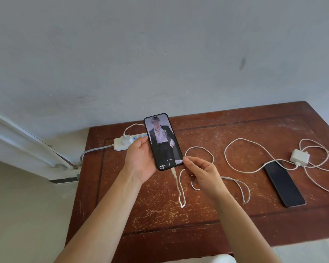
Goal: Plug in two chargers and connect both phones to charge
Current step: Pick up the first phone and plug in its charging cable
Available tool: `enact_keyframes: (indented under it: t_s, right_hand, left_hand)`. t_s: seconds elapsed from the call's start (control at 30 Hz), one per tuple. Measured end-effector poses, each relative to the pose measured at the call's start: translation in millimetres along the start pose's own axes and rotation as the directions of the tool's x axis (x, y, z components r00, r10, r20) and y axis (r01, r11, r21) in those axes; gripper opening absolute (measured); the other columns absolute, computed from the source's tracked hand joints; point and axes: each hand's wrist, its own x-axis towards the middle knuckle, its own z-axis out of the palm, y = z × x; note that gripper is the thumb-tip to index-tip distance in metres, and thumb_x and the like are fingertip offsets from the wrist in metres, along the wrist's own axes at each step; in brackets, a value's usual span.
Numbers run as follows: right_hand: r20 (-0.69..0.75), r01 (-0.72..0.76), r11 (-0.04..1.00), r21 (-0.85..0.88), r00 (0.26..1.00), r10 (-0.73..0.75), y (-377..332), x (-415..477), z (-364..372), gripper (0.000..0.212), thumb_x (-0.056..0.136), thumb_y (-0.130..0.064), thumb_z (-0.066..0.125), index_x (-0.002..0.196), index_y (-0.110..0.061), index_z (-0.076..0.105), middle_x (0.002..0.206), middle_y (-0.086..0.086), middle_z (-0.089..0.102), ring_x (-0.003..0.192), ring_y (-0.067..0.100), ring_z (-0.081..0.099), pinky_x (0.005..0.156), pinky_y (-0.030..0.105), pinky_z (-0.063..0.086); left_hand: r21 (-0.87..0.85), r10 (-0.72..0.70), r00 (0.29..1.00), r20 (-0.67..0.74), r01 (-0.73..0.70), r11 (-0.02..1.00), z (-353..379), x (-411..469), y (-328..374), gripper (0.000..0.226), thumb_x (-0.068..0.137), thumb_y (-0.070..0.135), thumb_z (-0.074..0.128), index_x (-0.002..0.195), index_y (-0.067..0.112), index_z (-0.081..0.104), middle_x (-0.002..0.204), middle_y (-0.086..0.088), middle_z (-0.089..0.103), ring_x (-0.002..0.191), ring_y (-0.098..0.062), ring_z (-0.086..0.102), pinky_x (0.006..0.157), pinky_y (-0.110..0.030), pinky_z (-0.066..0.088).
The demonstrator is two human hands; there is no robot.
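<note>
My left hand [141, 160] holds a lit phone [162, 141] upright above the table, its screen showing a picture. A white cable [179, 186] is plugged into the phone's bottom and hangs in a loop. My right hand [199, 171] touches the phone's lower right corner with its fingertips; whether it grips the cable I cannot tell. A white charger [126, 139] sits plugged into the white power strip [122, 144] at the table's back left. A second dark phone [284, 184] lies flat at the right, beside a loose white charger [299, 157] with its coiled cable [254, 158].
The worn brown wooden table [207, 224] stands against a grey wall. The power strip's grey cord [95, 149] runs off the table's left edge. A white door frame [27, 141] stands at the left, with pale floor below it.
</note>
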Motion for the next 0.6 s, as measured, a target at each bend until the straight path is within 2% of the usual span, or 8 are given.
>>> enact_keyframes:
  t_s: [0.2, 0.37, 0.5, 0.6]
  right_hand:
    - [0.004, 0.000, 0.999, -0.039, 1.000, 0.000, 1.8, -0.9, -0.2, 0.016, 0.096, -0.028, 0.066, 0.100, -0.024, 0.081, 0.077, -0.005, 0.076, 0.061, 0.003, 0.063, 0.056, 0.013, 0.049]
    - [-0.003, 0.010, 0.997, -0.078, 1.000, -0.010, 1.4, -1.6, 1.0, 0.017, 0.097, -0.031, 0.064, 0.100, -0.028, 0.080, 0.084, -0.003, 0.077, 0.063, 0.003, 0.060, 0.056, 0.013, 0.048]
    - [-0.011, 0.017, 0.996, -0.089, 1.000, -0.018, 2.8, -2.3, -0.8, 0.016, 0.097, -0.031, 0.064, 0.100, -0.028, 0.080, 0.079, -0.007, 0.076, 0.063, 0.002, 0.059, 0.058, 0.014, 0.048]
    - [-0.012, 0.020, 0.995, -0.102, 1.000, -0.022, 5.2, -1.9, -1.1, 0.016, 0.097, -0.029, 0.065, 0.100, -0.027, 0.080, 0.073, -0.010, 0.073, 0.061, 0.002, 0.058, 0.057, 0.014, 0.048]
  left_hand:
    - [0.006, 0.013, 0.999, -0.040, -0.013, 1.000, -3.7, -1.4, -3.1, 0.040, 0.105, 0.038, 0.037, 0.134, 0.021, 0.060, 0.134, -0.009, 0.067, 0.125, -0.031, 0.060, 0.107, -0.055, 0.044]
    - [0.009, 0.019, 0.999, -0.048, -0.018, 1.000, -4.4, -3.9, -2.8, 0.039, 0.102, 0.036, 0.051, 0.138, 0.021, 0.057, 0.135, -0.012, 0.065, 0.122, -0.034, 0.063, 0.104, -0.058, 0.047]
    - [0.071, 0.021, 0.999, -0.032, -0.019, 0.997, -6.9, -5.6, -3.8, 0.042, 0.103, 0.033, 0.050, 0.142, 0.021, 0.051, 0.136, -0.015, 0.063, 0.121, -0.035, 0.064, 0.101, -0.056, 0.051]
    - [0.090, 0.037, 0.999, -0.023, -0.035, 0.995, -10.6, -6.0, -6.5, 0.036, 0.104, 0.026, 0.047, 0.140, 0.020, 0.053, 0.135, -0.015, 0.064, 0.120, -0.033, 0.065, 0.095, -0.054, 0.055]
